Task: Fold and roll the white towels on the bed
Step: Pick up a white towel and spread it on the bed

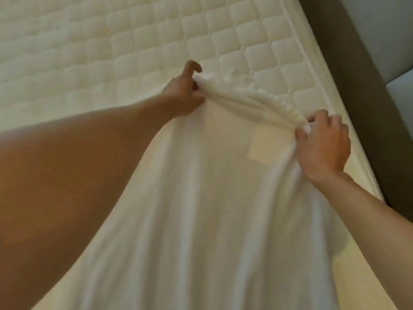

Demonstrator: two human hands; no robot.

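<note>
A white towel (207, 198) hangs stretched between my two hands above the quilted mattress (100, 48), its length falling toward me and out of the bottom of the view. My left hand (184, 95) pinches one upper corner, with the index finger lifted off the cloth. My right hand (324, 144) grips the other upper corner, the fabric bunched in its fingers. The top edge sags in loose folds between the two hands. A pale label shows on the towel near my right hand.
The bare mattress spreads to the left and far side. Its piped edge (317, 70) runs diagonally on the right, beside a dark bed frame (362, 92) and a light padded panel (393, 41).
</note>
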